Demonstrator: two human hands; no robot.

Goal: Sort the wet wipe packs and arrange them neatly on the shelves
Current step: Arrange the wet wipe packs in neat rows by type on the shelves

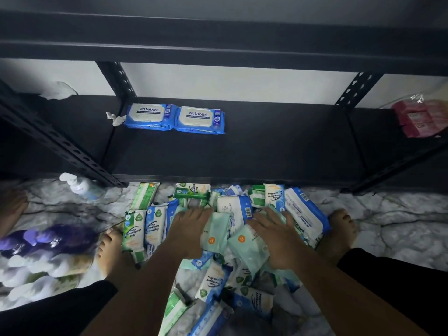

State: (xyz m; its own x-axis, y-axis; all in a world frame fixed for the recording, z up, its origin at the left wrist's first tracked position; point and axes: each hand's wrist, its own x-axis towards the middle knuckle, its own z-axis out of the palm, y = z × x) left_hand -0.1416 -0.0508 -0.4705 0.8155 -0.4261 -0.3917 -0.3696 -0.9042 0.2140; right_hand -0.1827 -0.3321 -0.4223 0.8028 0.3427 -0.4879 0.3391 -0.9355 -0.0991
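Sorting stage, seen from the head view: we find the loose wet wipe packs (232, 238) heaped on the marble floor (388, 214) just in front of the lower shelf (266, 151). The left hand (191, 226) and right hand (274, 238) both lie on top of the heap. Each grip is released, with fingers straight or spread flat on the packs and nothing pinched. The left fingertips rest at the edge of a pale green pack (215, 231). The right hand lies just beside a large blue pack (305, 214).

Two antabax packs (174, 118) already sit at the back left of the shelf. They lie flat, lids up, touching end to end, with long axes running along the shelf and labels reading upright to us.

The heap has no common heading. The pale green pack runs roughly from shelf to person, while the blue pack lies slanted with its print inverted.

We judge the task to be early. The next move calls for picking out a matching blue pack, closing the fingers round it, and turning it lid up, lengthwise in line with the pair.
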